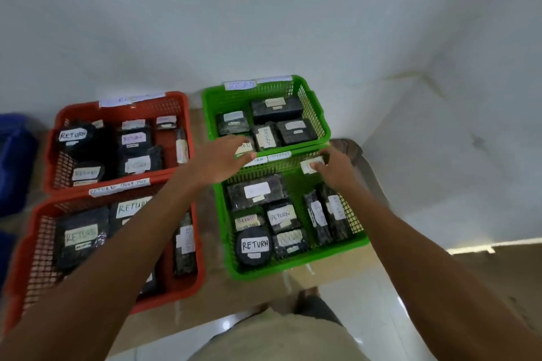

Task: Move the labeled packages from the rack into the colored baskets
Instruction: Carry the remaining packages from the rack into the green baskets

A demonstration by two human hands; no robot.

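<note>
You are at the placing step: both hands reach over the near green basket [296,261]. Your right hand [333,168] pinches a white-labelled item [311,163] at the basket's far rim; release it inside, among the packages [255,192]. Your left hand [218,163] is open, fingers spread, holding nothing, hovering above the rim; no rack is in view

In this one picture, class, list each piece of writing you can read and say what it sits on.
"RETURN": round black package in the near green basket.
"RETURN": black package there.
"RETURN": upright package, far green basket.
"RETURN": round package, far red basket.
"RETURN": two packages, near red basket.
Basket rim strips and the remaining labels: too blurred.
</note>
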